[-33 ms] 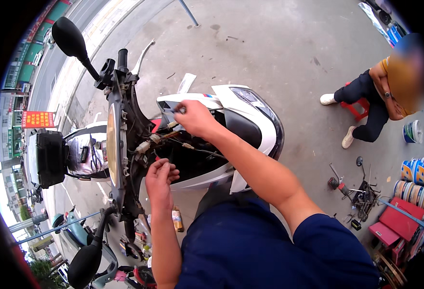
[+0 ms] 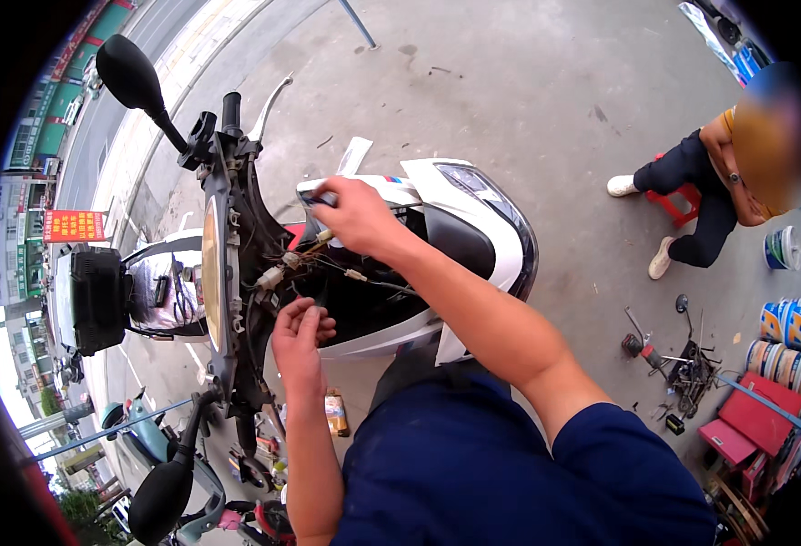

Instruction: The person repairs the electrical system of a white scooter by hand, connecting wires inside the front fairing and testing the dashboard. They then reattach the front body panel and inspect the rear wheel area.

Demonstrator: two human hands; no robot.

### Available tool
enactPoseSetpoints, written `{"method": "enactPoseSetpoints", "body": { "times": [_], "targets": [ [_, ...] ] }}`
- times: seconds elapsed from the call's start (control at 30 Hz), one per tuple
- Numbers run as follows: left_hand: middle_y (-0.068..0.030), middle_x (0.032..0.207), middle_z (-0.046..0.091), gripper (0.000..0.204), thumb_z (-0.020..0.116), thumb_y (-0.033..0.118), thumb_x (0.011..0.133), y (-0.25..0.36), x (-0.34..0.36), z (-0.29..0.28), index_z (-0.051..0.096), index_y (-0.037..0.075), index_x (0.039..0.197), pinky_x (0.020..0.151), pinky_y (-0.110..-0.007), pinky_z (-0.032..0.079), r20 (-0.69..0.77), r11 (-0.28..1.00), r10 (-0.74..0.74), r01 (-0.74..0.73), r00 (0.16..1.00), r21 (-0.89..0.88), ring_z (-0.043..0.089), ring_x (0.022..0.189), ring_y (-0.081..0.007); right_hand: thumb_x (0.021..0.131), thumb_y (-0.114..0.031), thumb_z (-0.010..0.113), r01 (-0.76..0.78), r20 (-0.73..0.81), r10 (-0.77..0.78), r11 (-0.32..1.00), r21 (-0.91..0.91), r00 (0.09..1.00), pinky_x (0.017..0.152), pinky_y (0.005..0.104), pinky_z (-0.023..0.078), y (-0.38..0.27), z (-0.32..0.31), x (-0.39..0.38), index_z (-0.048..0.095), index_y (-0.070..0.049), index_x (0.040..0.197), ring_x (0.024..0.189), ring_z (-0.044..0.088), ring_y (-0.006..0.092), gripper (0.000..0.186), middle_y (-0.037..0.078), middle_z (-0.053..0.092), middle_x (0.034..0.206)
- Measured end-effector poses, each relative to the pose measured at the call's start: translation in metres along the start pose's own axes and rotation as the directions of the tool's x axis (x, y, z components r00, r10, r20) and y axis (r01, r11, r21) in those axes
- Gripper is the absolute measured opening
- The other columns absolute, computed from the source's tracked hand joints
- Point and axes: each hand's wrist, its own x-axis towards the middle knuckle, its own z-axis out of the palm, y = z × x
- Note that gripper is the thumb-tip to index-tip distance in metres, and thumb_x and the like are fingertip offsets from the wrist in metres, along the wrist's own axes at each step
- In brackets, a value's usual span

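A scooter with its handlebar cover (image 2: 211, 273) opened up stands before me, its wires and pale connectors (image 2: 275, 275) bared behind the handlebar. My right hand (image 2: 361, 218) is above the white front panel (image 2: 395, 189), fingers closed on a small dark piece (image 2: 329, 198) whose kind I cannot make out. Lower down, beside the wiring, my left hand (image 2: 300, 338) has its thumb and fingers pinched together; anything between them is hidden. A thin cable with a pale connector (image 2: 355, 275) runs between my two hands across the dark opening in the front body.
Black mirrors (image 2: 132, 77) stick out at both handlebar ends. At right, a person (image 2: 719, 173) sits on a red stool (image 2: 676, 205). Metal parts (image 2: 689, 373) lie on the ground near red toolboxes (image 2: 757, 414) and buckets (image 2: 792, 326). Another scooter (image 2: 150, 437) is at lower left.
My right hand has shifted slightly left and upward with the small dark piece. My left hand has barely moved.
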Motion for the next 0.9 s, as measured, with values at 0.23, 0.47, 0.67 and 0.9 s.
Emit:
{"method": "enactPoseSetpoints", "body": {
  "times": [0.23,0.47,0.67,0.9],
  "targets": [
    [-0.0141,0.106,0.055,0.045,0.061,0.004,0.088,0.038,-0.005,0.025,0.041,-0.004,0.128,0.072,-0.027,0.050,-0.131,0.745,0.595,-0.483,0.793,0.460,0.057,0.089,-0.0157,0.089,-0.010,0.060,-0.316,0.266,0.177,0.397,0.861,0.948,0.055,0.0312,0.048,-0.054,0.049,0.017,0.055,-0.002,0.113,0.065,0.059,0.0151,0.026,0.007,0.059,0.075],
    [-0.0120,0.114,0.056,0.059,0.065,0.010,0.089,0.048,0.028,0.027,0.035,-0.003,0.138,0.081,-0.026,0.048,-0.049,0.695,0.554,-0.430,0.831,0.576,0.056,0.095,-0.0154,0.097,-0.013,0.046,-0.706,0.708,-0.065,-0.175,0.686,0.704,0.048,0.0274,0.041,-0.006,0.069,0.003,0.049,-0.004,0.102,0.051,0.040,0.0112,0.011,0.001,0.045,0.071],
    [-0.0165,0.123,0.052,0.053,0.064,0.007,0.086,0.044,0.037,0.018,0.041,-0.001,0.133,0.090,-0.034,0.047,0.069,0.578,0.547,-0.436,0.834,0.690,0.056,0.108,-0.0234,0.092,-0.015,0.055,-0.569,0.581,0.248,0.675,0.470,0.775,0.040,0.0254,0.041,-0.013,0.071,0.032,0.061,0.003,0.091,0.050,0.049,0.0100,0.019,0.004,0.055,0.067],
    [-0.0201,0.139,0.039,0.063,0.061,0.004,0.080,0.037,0.017,0.028,0.036,0.001,0.138,0.106,-0.044,0.032,0.265,0.125,0.728,-0.502,0.632,0.856,0.038,0.128,-0.0382,0.073,-0.018,0.066,-0.133,0.261,0.212,0.948,-0.289,0.942,0.074,0.0426,0.054,-0.030,0.089,0.048,0.072,-0.003,0.088,0.089,0.067,0.0364,0.022,0.021,0.068,0.091]
  ]
}}
